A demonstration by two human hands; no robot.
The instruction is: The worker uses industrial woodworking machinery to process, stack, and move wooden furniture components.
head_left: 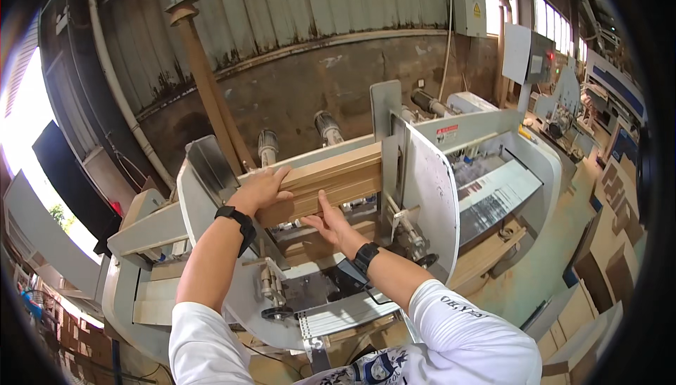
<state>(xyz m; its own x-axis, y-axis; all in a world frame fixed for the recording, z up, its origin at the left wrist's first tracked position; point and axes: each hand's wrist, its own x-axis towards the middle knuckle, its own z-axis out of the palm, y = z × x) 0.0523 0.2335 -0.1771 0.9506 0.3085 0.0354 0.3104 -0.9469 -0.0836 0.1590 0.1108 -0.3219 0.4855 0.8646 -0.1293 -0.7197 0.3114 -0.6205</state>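
Observation:
A stack of long wooden boards [334,182] lies across the woodworking machine between its two upright side plates. My left hand [262,195] is wrapped over the left end of the stack, fingers across the top and thumb along the front. Against the lower front of the boards, my right hand [332,228] is spread, with one digit pointing up and the others stretched to the left. Whether its fingertips press on the wood is hard to tell. Both wrists carry black bands.
A white curved guard [431,195] rises right of the boards. Below them are a right handwheel [427,261] and a left handwheel [277,312]. Motors [327,127] stand behind the stack. Cut panels [605,258] are piled at far right, beside the floor.

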